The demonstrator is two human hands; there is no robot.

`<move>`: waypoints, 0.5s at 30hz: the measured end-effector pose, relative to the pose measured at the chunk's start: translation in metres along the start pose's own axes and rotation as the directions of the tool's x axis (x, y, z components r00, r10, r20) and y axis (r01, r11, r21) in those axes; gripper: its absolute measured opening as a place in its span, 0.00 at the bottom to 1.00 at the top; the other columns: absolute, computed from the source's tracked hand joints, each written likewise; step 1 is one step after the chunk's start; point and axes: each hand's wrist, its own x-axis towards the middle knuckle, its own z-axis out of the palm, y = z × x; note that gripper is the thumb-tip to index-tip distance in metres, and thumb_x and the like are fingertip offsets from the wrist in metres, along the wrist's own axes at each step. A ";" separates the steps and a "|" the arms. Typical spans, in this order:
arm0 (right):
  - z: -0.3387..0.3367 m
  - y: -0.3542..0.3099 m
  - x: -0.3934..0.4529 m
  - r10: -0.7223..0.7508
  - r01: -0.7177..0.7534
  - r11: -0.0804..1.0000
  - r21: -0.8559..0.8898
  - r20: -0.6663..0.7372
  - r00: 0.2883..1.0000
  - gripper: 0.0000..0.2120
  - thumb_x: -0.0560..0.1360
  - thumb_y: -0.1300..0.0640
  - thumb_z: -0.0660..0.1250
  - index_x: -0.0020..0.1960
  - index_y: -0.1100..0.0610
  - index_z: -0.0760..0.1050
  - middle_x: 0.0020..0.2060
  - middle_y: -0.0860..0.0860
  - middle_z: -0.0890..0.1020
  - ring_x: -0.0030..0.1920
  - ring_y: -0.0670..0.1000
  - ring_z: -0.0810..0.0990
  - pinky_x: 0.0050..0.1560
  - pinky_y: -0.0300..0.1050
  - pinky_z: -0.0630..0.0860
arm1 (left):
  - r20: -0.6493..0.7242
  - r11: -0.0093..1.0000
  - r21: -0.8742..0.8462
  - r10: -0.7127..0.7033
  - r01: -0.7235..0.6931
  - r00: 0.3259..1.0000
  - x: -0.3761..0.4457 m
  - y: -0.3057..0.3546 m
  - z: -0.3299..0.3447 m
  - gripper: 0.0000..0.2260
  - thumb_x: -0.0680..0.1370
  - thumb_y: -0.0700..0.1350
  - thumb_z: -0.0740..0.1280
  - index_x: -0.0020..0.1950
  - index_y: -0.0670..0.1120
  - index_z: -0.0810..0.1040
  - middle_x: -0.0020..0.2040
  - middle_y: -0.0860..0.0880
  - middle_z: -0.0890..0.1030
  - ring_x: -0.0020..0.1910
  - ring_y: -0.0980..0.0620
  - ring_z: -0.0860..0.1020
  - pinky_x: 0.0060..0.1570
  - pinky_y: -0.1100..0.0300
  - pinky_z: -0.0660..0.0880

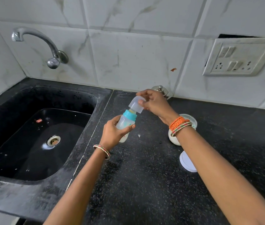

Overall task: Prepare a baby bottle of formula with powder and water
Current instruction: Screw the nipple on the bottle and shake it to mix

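a: where is the baby bottle [125, 125] sitting?
b: it isn't sitting; the left hand [114, 135] is gripping its body, tilted, above the black countertop [144, 176] just right of the sink [36, 135].
a: and the right hand [154, 103]?
b: it's pinching the clear cap [136, 104], which is hovering just over the teal collar [129, 115].
a: is the cap touching the collar?
b: i can't be sure; they're looking slightly apart.
a: anything else nearby?
b: a white jar [175, 137] is standing open under the right wrist, its lid [187, 161] lying nearer the front edge, and a steel vessel [160, 90] is peeking out by the back wall.
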 end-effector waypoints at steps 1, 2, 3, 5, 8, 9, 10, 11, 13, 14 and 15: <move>0.002 -0.001 -0.005 -0.012 0.013 0.999 -0.032 0.024 1.000 0.11 0.72 0.66 0.69 0.53 0.55 0.78 0.50 0.56 0.82 0.50 0.50 0.79 0.51 0.45 0.79 | 0.014 1.000 0.007 0.010 -0.011 1.000 -0.001 0.004 0.001 0.18 0.66 0.54 0.76 0.52 0.50 0.80 0.44 0.53 0.84 0.42 0.55 0.81 0.41 0.57 0.78; 0.004 -0.003 -0.008 -0.021 0.022 0.998 -0.051 0.034 0.999 0.13 0.71 0.67 0.70 0.54 0.56 0.79 0.51 0.56 0.82 0.51 0.50 0.79 0.52 0.44 0.79 | 0.024 1.000 0.013 0.019 -0.020 1.000 -0.001 0.007 0.003 0.17 0.66 0.54 0.76 0.51 0.50 0.80 0.43 0.52 0.84 0.41 0.55 0.81 0.41 0.56 0.78; 0.004 -0.004 -0.012 -0.026 0.028 0.998 -0.054 0.041 0.999 0.14 0.71 0.67 0.70 0.55 0.57 0.79 0.52 0.55 0.82 0.51 0.50 0.80 0.53 0.44 0.79 | 0.032 1.000 0.012 0.024 -0.024 0.999 -0.003 0.010 0.004 0.16 0.67 0.54 0.76 0.50 0.50 0.80 0.42 0.51 0.84 0.40 0.54 0.82 0.41 0.55 0.79; 0.000 -0.007 -0.017 -0.006 0.009 0.999 -0.044 0.070 0.998 0.15 0.71 0.68 0.71 0.56 0.59 0.79 0.51 0.54 0.82 0.52 0.49 0.80 0.52 0.42 0.79 | 0.037 1.000 -0.008 0.030 -0.029 0.999 -0.008 0.014 0.007 0.16 0.67 0.53 0.76 0.51 0.49 0.80 0.43 0.50 0.84 0.41 0.51 0.82 0.43 0.51 0.79; -0.007 -0.014 -0.022 0.070 -0.066 0.997 -0.033 0.107 0.992 0.14 0.72 0.66 0.71 0.57 0.59 0.78 0.51 0.55 0.82 0.53 0.52 0.81 0.48 0.44 0.81 | -0.005 0.997 -0.065 0.028 -0.028 1.000 -0.015 0.020 0.013 0.16 0.67 0.52 0.76 0.51 0.48 0.81 0.43 0.48 0.84 0.42 0.48 0.82 0.43 0.49 0.79; -0.009 -0.017 -0.025 0.075 -0.069 0.996 -0.055 0.102 0.992 0.14 0.72 0.65 0.71 0.57 0.59 0.78 0.51 0.56 0.82 0.53 0.52 0.81 0.47 0.45 0.81 | -0.015 0.996 -0.080 0.024 -0.025 1.000 -0.017 0.022 0.015 0.16 0.67 0.52 0.76 0.51 0.48 0.81 0.43 0.48 0.84 0.42 0.48 0.82 0.42 0.50 0.79; -0.010 -0.019 -0.027 0.071 -0.063 0.994 -0.086 0.095 0.993 0.14 0.72 0.65 0.71 0.57 0.59 0.78 0.51 0.56 0.82 0.52 0.52 0.81 0.46 0.44 0.82 | -0.021 0.996 -0.086 0.026 -0.027 0.999 -0.018 0.023 0.018 0.16 0.67 0.52 0.76 0.51 0.47 0.81 0.43 0.48 0.84 0.41 0.49 0.82 0.41 0.51 0.79; -0.012 -0.022 -0.029 0.065 -0.055 0.992 -0.115 0.085 0.994 0.14 0.71 0.64 0.72 0.57 0.59 0.79 0.50 0.56 0.82 0.51 0.52 0.81 0.44 0.44 0.82 | -0.029 0.996 -0.083 0.032 -0.034 0.999 -0.018 0.025 0.020 0.16 0.67 0.52 0.77 0.51 0.47 0.81 0.43 0.49 0.84 0.41 0.50 0.82 0.39 0.55 0.78; -0.015 -0.025 -0.032 0.065 -0.058 0.988 -0.141 0.047 0.997 0.13 0.70 0.63 0.73 0.55 0.59 0.79 0.49 0.55 0.82 0.50 0.52 0.82 0.43 0.45 0.83 | -0.058 0.997 -0.062 0.050 -0.054 0.997 -0.019 0.029 0.022 0.18 0.65 0.53 0.77 0.51 0.47 0.81 0.42 0.51 0.84 0.39 0.55 0.82 0.36 0.63 0.77; -0.015 -0.027 -0.032 0.062 -0.059 0.987 -0.150 0.018 0.998 0.13 0.69 0.62 0.74 0.53 0.58 0.80 0.47 0.55 0.82 0.50 0.52 0.82 0.44 0.46 0.83 | -0.073 0.997 -0.051 0.061 -0.065 0.995 -0.019 0.031 0.022 0.19 0.65 0.53 0.77 0.51 0.47 0.81 0.42 0.52 0.84 0.38 0.56 0.81 0.35 0.65 0.77; -0.015 -0.028 -0.032 0.049 -0.051 0.983 -0.178 -0.014 0.999 0.13 0.69 0.62 0.75 0.52 0.58 0.80 0.45 0.53 0.82 0.49 0.51 0.81 0.45 0.46 0.82 | -0.084 0.996 -0.043 0.071 -0.075 0.994 -0.019 0.032 0.023 0.19 0.65 0.54 0.77 0.51 0.48 0.80 0.41 0.52 0.83 0.38 0.57 0.81 0.34 0.66 0.76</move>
